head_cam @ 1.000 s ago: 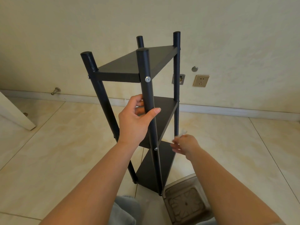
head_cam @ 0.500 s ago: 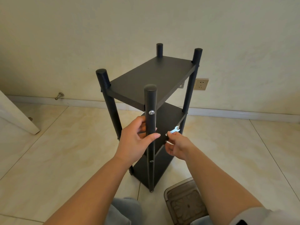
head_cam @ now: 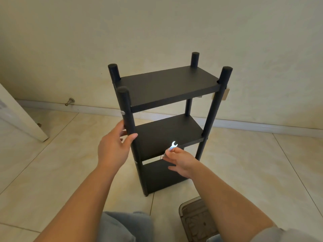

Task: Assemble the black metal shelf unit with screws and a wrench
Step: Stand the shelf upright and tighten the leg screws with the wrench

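The black shelf unit (head_cam: 167,88) stands upright on the tiled floor (head_cam: 52,172) — three shelves, four posts. The left hand (head_cam: 113,147) curls around its near-left post (head_cam: 128,119); the right hand (head_cam: 180,161) pinches one small wrench (head_cam: 173,145).

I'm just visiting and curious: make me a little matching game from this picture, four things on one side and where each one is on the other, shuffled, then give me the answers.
Things:
1. wrench
2. left hand
3. door stopper
4. shelf unit

Places:
A. fixed low on the wall, above the skirting
B. standing upright on the tiled floor
C. pinched in the fingers of the right hand
D. wrapped round the near left post, between the top and middle shelves

Pairs: 1-C, 2-D, 3-A, 4-B
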### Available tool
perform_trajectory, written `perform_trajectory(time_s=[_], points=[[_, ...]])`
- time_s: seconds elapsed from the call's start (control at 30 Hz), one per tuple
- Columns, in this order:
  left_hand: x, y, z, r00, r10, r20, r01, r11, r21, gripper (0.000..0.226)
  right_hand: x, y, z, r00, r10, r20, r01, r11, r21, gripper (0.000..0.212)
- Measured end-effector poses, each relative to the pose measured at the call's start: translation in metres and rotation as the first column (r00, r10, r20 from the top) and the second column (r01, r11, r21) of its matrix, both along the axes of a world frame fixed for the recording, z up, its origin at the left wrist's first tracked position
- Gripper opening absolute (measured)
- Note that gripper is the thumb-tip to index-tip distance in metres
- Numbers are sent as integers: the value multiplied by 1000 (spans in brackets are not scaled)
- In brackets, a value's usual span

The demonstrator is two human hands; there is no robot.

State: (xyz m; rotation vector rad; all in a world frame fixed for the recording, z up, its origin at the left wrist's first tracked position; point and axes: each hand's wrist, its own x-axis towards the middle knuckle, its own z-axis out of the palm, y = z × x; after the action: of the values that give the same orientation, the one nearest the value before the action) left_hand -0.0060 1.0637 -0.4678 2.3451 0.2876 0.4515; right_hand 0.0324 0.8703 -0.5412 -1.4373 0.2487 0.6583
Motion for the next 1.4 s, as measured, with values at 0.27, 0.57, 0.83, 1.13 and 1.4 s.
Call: perform_trajectory(time_s=[0.27,0.57,0.83,1.13,1.4], points=[[17,20,-9,943,320,91,-316,947,-52,35,4,-62,-1,967,55,249,140,700,-700,16],[26,-31,-23,985,164,-51,-172,928,-330,11,-2,-51,15,911,243,334,47,743,-667,15],[13,-93,-16,897,-417,-146,369,889,-271,48,-19,-45,23,810,537,236,-206,637,-743,16],[13,-98,-16,948,-315,-48,294,925,-242,25,-23,-45,30,901,363,238,-215,850,-481,7],[10,-74,6,964,-253,79,261,851,-455,40,-10,-45,15,926,359,116,-182,694,-696,14]])
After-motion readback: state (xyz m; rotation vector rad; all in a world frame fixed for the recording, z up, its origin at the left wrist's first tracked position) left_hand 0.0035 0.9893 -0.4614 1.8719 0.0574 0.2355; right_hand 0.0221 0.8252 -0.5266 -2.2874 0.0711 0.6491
